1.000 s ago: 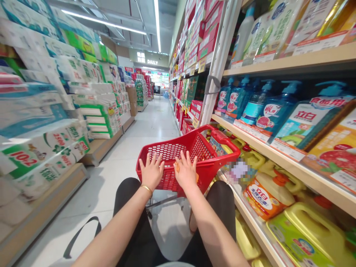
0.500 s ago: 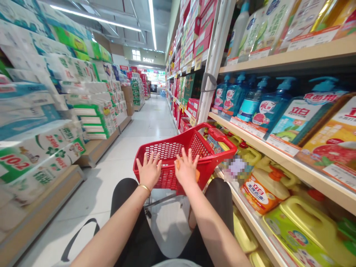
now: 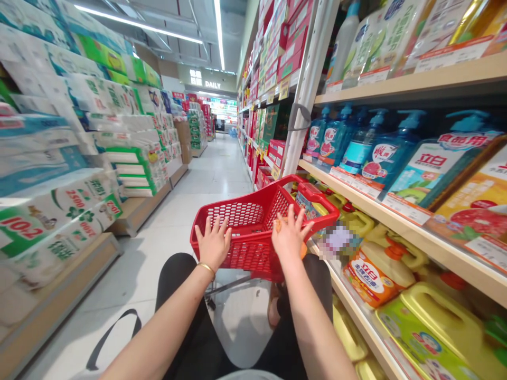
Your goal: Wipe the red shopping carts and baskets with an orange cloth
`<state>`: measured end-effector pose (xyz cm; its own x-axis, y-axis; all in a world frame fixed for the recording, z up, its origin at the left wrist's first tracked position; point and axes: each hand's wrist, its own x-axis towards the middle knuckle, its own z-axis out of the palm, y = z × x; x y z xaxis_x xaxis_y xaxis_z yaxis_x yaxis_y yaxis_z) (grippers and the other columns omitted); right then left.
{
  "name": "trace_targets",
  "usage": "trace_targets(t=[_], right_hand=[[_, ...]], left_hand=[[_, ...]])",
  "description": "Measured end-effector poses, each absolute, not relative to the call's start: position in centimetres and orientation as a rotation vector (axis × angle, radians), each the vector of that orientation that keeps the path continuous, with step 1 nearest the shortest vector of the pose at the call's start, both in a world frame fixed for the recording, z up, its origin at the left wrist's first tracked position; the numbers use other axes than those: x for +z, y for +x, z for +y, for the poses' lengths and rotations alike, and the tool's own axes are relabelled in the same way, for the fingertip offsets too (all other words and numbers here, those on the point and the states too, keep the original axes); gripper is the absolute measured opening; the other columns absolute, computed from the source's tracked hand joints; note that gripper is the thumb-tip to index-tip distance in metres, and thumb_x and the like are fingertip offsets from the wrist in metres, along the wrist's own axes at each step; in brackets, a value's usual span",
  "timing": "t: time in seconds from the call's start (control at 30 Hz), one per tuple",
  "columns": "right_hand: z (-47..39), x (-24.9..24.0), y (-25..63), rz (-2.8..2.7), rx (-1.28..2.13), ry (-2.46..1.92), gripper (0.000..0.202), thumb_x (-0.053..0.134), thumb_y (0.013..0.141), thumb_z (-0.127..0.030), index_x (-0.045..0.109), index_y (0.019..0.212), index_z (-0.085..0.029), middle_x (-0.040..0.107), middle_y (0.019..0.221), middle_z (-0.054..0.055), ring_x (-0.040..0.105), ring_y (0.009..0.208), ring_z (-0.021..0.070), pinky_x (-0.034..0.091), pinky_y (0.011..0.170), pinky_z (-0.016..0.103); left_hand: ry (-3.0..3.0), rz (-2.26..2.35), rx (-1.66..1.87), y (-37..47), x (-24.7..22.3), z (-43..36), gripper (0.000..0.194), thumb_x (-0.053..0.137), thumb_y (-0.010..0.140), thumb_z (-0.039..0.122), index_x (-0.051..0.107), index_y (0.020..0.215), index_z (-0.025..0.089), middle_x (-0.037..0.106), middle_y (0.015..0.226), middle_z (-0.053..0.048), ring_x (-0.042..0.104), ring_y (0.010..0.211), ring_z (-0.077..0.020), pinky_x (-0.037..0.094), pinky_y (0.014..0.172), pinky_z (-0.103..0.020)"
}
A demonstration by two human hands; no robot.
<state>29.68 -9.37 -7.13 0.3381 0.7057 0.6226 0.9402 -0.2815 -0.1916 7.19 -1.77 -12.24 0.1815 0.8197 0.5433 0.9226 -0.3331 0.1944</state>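
A red cart (image 3: 250,244) stands on pale floor (image 3: 217,177).

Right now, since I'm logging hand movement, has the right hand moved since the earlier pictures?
Yes. The right hand has shifted rightward, closer to the front edge of the shelf.

Stretches left arm (image 3: 158,322) and right arm (image 3: 317,311) from the near edge toward the far side, angled inward. Holds left hand (image 3: 213,244) back-up, with fingers fanned wide. Holds right hand (image 3: 290,238) apart on the right, with fingers spread, thumb bent, and palm and grip hidden underneath.
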Motion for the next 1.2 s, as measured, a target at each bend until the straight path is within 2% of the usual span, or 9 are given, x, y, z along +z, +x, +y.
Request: trace_targets(t=[0.17, 0.43, 0.57, 0.67, 0.73, 0.87, 1.0, 1.1, 1.2], right_hand=[[-8.6, -9.4, 23.7, -1.769, -0.429, -1.890, 0.044, 0.046, 0.106, -0.042, 0.062, 0.145, -0.032, 0.022, 0.174, 0.001, 0.007, 0.162, 0.0358, 0.000, 0.125, 0.073], [-11.0, -6.1, 32.6, -1.273, -0.629, -2.137, 0.044, 0.044, 0.106, -0.040, 0.062, 0.145, -0.031, 0.016, 0.175, 0.006, 0.001, 0.161, 0.0442, 0.000, 0.117, 0.083], [-9.6, -7.9, 27.3, -1.491, -0.510, -2.051, 0.043, 0.045, 0.106, -0.038, 0.063, 0.144, -0.030, 0.017, 0.175, 0.005, 0.004, 0.161, 0.0414, 0.003, 0.122, 0.077], [-8.3, -9.6, 22.2, -1.770, -0.385, -1.872, 0.043, 0.045, 0.107, -0.042, 0.061, 0.146, -0.034, 0.019, 0.175, 0.000, 0.005, 0.162, 0.0348, 0.005, 0.126, 0.070], [-8.1, -9.8, 21.6, -1.822, -0.369, -1.824, 0.042, 0.046, 0.106, -0.043, 0.062, 0.145, -0.035, 0.020, 0.175, -0.001, 0.005, 0.162, 0.0340, 0.004, 0.126, 0.070], [-9.4, -8.1, 27.4, -1.567, -0.521, -1.992, 0.041, 0.049, 0.105, -0.040, 0.066, 0.141, -0.033, 0.020, 0.175, 0.002, 0.004, 0.161, 0.0395, -0.001, 0.122, 0.076], [-10.1, -6.7, 31.7, -1.308, -0.641, -2.093, 0.047, 0.047, 0.105, -0.041, 0.059, 0.149, -0.027, 0.012, 0.176, 0.010, 0.002, 0.161, 0.0437, 0.003, 0.120, 0.079], [-9.0, -7.5, 28.7, -1.424, -0.596, -2.059, 0.047, 0.044, 0.106, -0.037, 0.059, 0.148, -0.024, 0.013, 0.175, 0.010, 0.003, 0.161, 0.0407, 0.004, 0.122, 0.076], [-7.7, -8.8, 24.1, -1.634, -0.499, -1.950, 0.047, 0.041, 0.107, -0.039, 0.058, 0.149, -0.025, 0.017, 0.175, 0.007, 0.005, 0.162, 0.0356, 0.002, 0.125, 0.071]], left_hand=[[-2.280, -1.690, -0.866, 7.0, -12.1, -2.0, 0.055, 0.032, 0.106, 0.045, 0.049, 0.156, 0.029, 0.040, 0.166, -0.007, 0.020, 0.160, -0.0366, 0.005, 0.126, -0.071], [-2.251, -1.692, -0.852, 7.3, -12.1, -2.0, 0.055, 0.029, 0.107, 0.046, 0.050, 0.155, 0.028, 0.041, 0.166, -0.006, 0.021, 0.159, -0.0366, 0.002, 0.126, -0.071], [-2.266, -1.708, -0.832, 7.2, -11.9, -2.0, 0.055, 0.030, 0.107, 0.045, 0.050, 0.155, 0.028, 0.041, 0.166, -0.006, 0.021, 0.159, -0.0371, 0.004, 0.125, -0.071], [-2.272, -1.697, -0.826, 7.0, -11.9, -2.0, 0.055, 0.031, 0.107, 0.046, 0.049, 0.156, 0.029, 0.041, 0.166, -0.007, 0.022, 0.159, -0.0372, 0.005, 0.125, -0.072], [-2.270, -1.690, -0.824, 6.9, -12.0, -2.0, 0.055, 0.032, 0.107, 0.046, 0.048, 0.156, 0.029, 0.041, 0.166, -0.007, 0.022, 0.159, -0.0371, 0.006, 0.125, -0.072], [-2.268, -1.678, -0.829, 7.0, -12.1, -2.0, 0.055, 0.031, 0.107, 0.046, 0.048, 0.156, 0.028, 0.039, 0.167, -0.006, 0.020, 0.160, -0.0362, 0.003, 0.127, -0.069], [-2.263, -1.691, -0.856, 7.3, -12.1, -1.9, 0.056, 0.029, 0.107, 0.046, 0.049, 0.156, 0.027, 0.040, 0.166, -0.006, 0.021, 0.160, -0.0365, 0.001, 0.127, -0.069], [-2.266, -1.692, -0.844, 7.2, -12.0, -1.8, 0.057, 0.028, 0.107, 0.047, 0.049, 0.156, 0.026, 0.040, 0.167, -0.007, 0.022, 0.159, -0.0369, 0.002, 0.127, -0.069], [-2.268, -1.688, -0.819, 7.0, -12.0, -1.6, 0.056, 0.029, 0.107, 0.047, 0.047, 0.157, 0.028, 0.039, 0.167, -0.007, 0.021, 0.160, -0.0365, 0.003, 0.126, -0.070]])
